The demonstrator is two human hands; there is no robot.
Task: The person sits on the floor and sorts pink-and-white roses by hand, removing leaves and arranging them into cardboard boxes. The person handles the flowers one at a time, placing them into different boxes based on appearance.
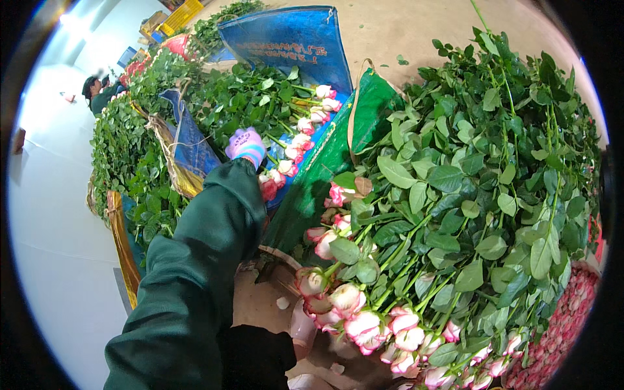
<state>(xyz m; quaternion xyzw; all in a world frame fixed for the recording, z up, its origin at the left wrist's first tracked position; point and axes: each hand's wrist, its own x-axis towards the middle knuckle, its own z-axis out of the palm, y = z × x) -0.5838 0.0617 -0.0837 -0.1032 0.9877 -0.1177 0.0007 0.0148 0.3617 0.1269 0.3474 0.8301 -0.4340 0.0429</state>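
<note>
My left hand (246, 145), in a pale purple glove with printed marks and a striped cuff, reaches out under a dark green sleeve (195, 273). It rests at the near side of a leafy heap of cut roses (243, 100). Its fingers are bent away from view, so whether they grip a stem is hidden. Just right of the glove runs a row of white roses with pink edges (294, 154), lying on a blue woven sheet (292, 41). My right hand is out of view.
A large pile of pink-edged roses (363, 326) with leafy stems (448, 180) fills the right. A green woven sheet (312, 190) divides the heaps. More bundles (126, 146) line the left. Two people (100, 92) stand far back, near a yellow crate (180, 15).
</note>
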